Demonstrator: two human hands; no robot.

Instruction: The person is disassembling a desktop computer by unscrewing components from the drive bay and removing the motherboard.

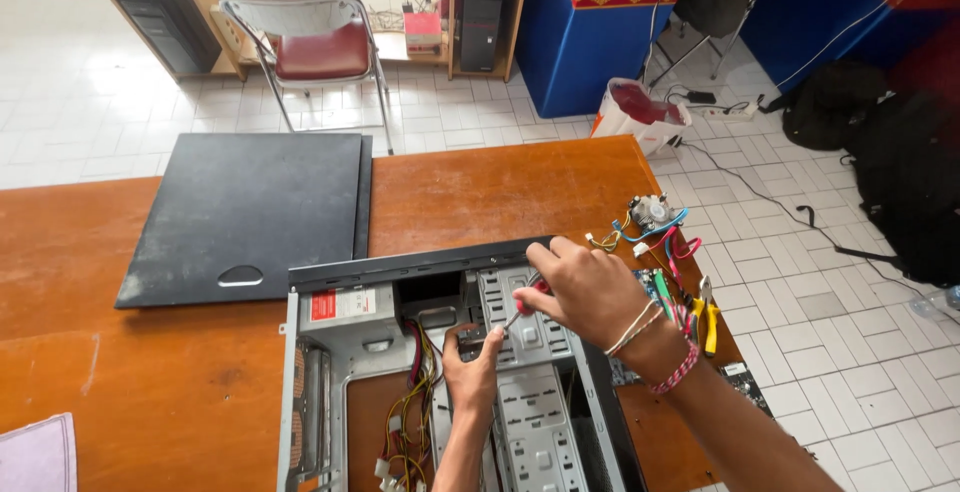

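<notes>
Over an open grey metal desktop computer case (400, 372) lying on its side on the worn orange-brown wooden counter (150, 352), I work with both hands inside the chassis. My right hand (590, 292) is closed around a red-handled screwdriver (527, 304), its shaft angled down and to the left toward the perforated silver drive cage (530, 352). My left hand (472, 372) reaches up from below, fingers curled against the cage's edge just beside the screwdriver tip; I cannot tell whether it pinches anything small.

The risk, as I judge it: the tip sits very close to my left fingers, so a slip off a screw head could jab them, and a loosened screw could drop into the bundle of yellow and black power cables (410, 422) below the silver power supply box (350, 317).

The screwdriver lies in my right palm, handle hidden mostly under the fingers. The removed flat black side panel (240, 212) rests on the counter to the left, well apart. Yellow-handled pliers (708, 317) and a small loose fan with coloured wires (650, 214) lie near the counter's right edge, where a nudge from my forearm could push them off.
</notes>
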